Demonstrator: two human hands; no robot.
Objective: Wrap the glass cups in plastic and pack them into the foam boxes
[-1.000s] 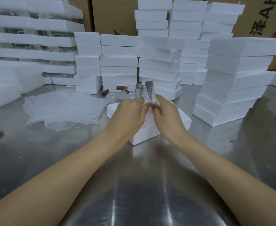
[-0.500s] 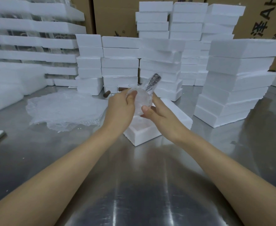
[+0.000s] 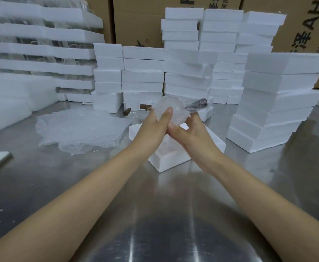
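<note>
Plastic-wrapped, one glass cup (image 3: 172,106): my left hand (image 3: 151,128) and right hand (image 3: 191,136) both curl round it, above one foam box (image 3: 167,162).

A packing station in a warehouse or factory stockroom. A bare stainless-steel worktop (image 3: 155,214) carries tall stacks of white foam boxes (image 3: 279,103) on the right and across the far side, with one open foam box (image 3: 166,163) lying near the middle. A heap of clear plastic sheets (image 3: 79,127) lies at left. Long foam trays (image 3: 41,52) layered with glassware rise at far left, and brown cardboard cartons (image 3: 136,19) with printed characters line the far wall
</note>
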